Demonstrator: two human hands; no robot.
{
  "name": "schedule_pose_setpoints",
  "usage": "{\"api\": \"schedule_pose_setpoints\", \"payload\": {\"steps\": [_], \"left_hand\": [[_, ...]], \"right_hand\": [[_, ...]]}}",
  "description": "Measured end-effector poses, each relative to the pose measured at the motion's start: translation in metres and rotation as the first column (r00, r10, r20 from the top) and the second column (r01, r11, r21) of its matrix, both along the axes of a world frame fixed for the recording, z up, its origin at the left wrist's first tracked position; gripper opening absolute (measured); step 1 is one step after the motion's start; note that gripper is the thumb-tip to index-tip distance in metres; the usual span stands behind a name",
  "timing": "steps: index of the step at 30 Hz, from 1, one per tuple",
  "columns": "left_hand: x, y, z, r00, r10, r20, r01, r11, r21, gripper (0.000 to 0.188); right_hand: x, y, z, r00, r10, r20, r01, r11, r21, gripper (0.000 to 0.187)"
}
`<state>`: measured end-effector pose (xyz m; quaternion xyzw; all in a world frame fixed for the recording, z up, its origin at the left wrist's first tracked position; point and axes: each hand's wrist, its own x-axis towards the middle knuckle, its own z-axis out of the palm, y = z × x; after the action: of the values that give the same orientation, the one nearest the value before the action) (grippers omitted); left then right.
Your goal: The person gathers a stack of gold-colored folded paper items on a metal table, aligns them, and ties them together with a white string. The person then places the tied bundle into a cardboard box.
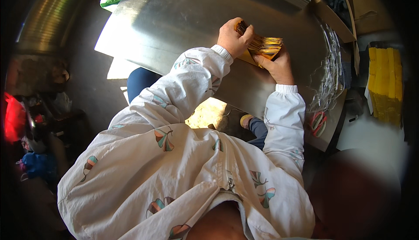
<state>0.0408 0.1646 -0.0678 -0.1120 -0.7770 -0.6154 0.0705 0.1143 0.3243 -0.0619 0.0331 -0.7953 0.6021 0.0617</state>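
Two hands work on one stack of thin golden-yellow sheets (263, 44) that sits on a grey metal counter (174, 17), a little right of the middle of the view. At the far left, well apart from the hands, a red cloth thing (14, 118) and a blue one (38, 163) lie in shadow beside the counter. The near-left edge of the counter runs as a diagonal line, and the wide metal surface between this edge and the hands is bare, so there is open room on that side. The left hand (233, 37) comes next: its fingers are curled around the left end of the stack and grip it from above. The right hand (277, 65) is just beside it, under and behind the right end of the stack; it supports the sheets, but I cannot tell how tight its fingers are closed, because the stack hides them. Further right, a bundle of thin pale cords (329, 74) lies along the right edge of the counter, near the right hand. Below it some coloured rubber bands (318, 123) rest near the counter's corner. At the far right, apart from the counter, stands a block of yellow sheets (385, 83).
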Motion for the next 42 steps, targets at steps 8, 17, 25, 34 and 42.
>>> {"api": "schedule_pose_setpoints", "payload": {"steps": [8, 17, 25, 34, 42], "left_hand": [[0.002, -0.010, 0.014, 1.000, 0.023, -0.006, -0.023, 1.000, 0.008, 0.054], [0.019, -0.002, 0.065, 0.908, -0.393, -0.143, 0.364, 0.911, -0.193, 0.089], [0.035, 0.012, 0.057, 0.966, -0.252, 0.052, 0.179, 0.804, 0.567, 0.047], [0.025, 0.006, 0.031, 0.971, -0.114, 0.210, -0.035, 0.803, 0.595, 0.021], [0.033, 0.002, 0.029, 0.963, -0.172, 0.207, -0.006, 0.756, 0.654, 0.020]], "right_hand": [[-0.003, -0.014, 0.022, 0.992, -0.081, -0.092, 0.082, 0.997, 0.003, 0.030], [-0.004, -0.027, 0.095, 0.985, 0.003, -0.173, 0.082, 0.873, 0.480, 0.029], [-0.013, -0.047, 0.113, 0.988, 0.041, -0.147, 0.072, 0.720, 0.690, 0.031], [-0.013, -0.061, 0.083, 0.991, -0.098, -0.090, 0.132, 0.809, 0.573, 0.054], [0.018, -0.087, 0.024, 0.950, -0.235, -0.207, 0.141, 0.911, -0.387, 0.081]]}}
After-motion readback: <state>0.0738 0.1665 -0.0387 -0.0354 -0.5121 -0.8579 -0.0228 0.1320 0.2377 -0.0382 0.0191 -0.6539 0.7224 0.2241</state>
